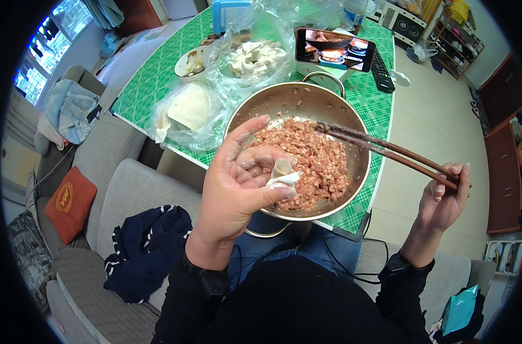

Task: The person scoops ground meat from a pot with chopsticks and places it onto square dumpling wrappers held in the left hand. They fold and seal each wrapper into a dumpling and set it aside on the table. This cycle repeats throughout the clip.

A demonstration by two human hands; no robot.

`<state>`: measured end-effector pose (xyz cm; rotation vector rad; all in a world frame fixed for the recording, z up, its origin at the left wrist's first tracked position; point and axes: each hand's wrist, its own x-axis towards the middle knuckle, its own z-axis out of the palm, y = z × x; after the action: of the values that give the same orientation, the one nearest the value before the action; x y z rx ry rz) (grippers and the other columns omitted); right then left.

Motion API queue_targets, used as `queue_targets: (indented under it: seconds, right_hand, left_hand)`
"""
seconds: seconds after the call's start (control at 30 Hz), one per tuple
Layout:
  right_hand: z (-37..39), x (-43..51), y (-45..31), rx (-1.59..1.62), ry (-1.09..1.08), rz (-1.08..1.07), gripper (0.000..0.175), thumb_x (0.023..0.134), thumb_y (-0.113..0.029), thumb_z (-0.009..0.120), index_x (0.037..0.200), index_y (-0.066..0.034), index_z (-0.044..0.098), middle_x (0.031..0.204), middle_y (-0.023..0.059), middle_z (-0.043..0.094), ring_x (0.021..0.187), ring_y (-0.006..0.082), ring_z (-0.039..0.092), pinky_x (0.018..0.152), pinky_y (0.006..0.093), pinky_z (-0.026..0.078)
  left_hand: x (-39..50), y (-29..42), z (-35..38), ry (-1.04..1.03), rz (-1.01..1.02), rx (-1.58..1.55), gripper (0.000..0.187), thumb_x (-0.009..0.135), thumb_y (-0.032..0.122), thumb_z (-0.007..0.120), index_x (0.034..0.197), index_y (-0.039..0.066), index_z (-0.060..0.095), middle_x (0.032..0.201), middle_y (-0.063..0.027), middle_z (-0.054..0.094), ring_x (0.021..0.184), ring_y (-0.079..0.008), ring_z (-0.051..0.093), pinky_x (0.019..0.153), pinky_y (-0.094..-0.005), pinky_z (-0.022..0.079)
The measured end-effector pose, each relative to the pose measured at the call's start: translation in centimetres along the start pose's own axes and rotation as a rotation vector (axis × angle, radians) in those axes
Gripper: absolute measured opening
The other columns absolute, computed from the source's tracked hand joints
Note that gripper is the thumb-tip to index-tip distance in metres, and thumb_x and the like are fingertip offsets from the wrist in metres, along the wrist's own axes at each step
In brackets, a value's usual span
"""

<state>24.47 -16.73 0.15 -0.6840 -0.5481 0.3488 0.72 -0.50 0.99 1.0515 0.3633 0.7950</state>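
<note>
Between the thumb and fingers of my left hand [239,178] is a folded wonton [283,174] of pale dough, held over the near left part of a steel pot [301,88]. Flour dusts these fingers. Minced meat filling [316,163] covers the pot's bottom. My right hand [448,193], out to the right of the pot, grips a pair of dark wooden chopsticks [398,155] near their thick ends. Their tips lie over the filling, with some residue on them. Left of the pot, a stack of dough wrappers [194,105] rests in a clear plastic bag.
Behind the pot, folded wontons [258,56] sit in a plastic bag beside a white bowl [192,62]. A phone [335,49] leans on a small box [323,75], with a remote control [382,73] alongside. The green checked table [136,94] ends close to my lap.
</note>
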Motion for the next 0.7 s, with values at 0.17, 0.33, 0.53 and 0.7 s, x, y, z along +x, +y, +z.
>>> queue_targets:
  seconds: [0.17,0.33,0.53,0.7]
  right_hand:
    - [1.3,-0.8,-0.3,-0.46,-0.12,-0.128,0.03,0.089,-0.018,0.036,0.074,0.0034,0.052,0.066,0.0142,0.054,0.041,0.013,0.048,0.036,0.0189,0.04]
    - [5.9,-2.2,-1.0,-1.069,-0.581,-0.34,0.005,0.067,-0.002,0.057,0.07,0.0013,0.06,0.064,0.0095,0.052,0.054,0.0159,0.049,0.047,0.0254,0.038]
    - [11.0,-3.6,1.1,-1.064,-0.887,-0.46,0.035,0.059,-0.014,0.069,0.089,-0.0005,0.057,0.077,0.0096,0.048,0.067,0.023,0.046,0.058,0.0305,0.038]
    - [12.0,-3.9,1.8,-0.995,-0.795,-0.408,0.039,0.058,-0.017,0.07,0.09,-0.0006,0.056,0.08,0.0105,0.048,0.071,0.0248,0.046,0.062,0.0323,0.038]
  left_hand:
    - [0.0,0.1,0.2,-0.068,0.017,0.049,0.076,0.062,-0.016,0.06,0.127,0.0,0.023,0.08,-0.0128,0.059,0.08,-0.0177,0.058,0.074,-0.028,0.049]
    - [-0.2,0.4,0.7,-0.034,0.072,0.128,0.075,0.065,-0.013,0.061,0.127,-0.002,0.021,0.077,-0.012,0.061,0.077,-0.0163,0.059,0.073,-0.0263,0.048]
    - [-0.5,0.8,2.2,0.021,0.18,0.058,0.072,0.066,-0.009,0.063,0.125,-0.003,0.022,0.076,-0.0111,0.06,0.078,-0.0159,0.059,0.074,-0.0259,0.047]
    - [-0.7,0.8,2.8,-0.029,0.217,-0.051,0.072,0.065,-0.008,0.064,0.125,-0.003,0.023,0.076,-0.0101,0.06,0.079,-0.0143,0.057,0.073,-0.0253,0.047]
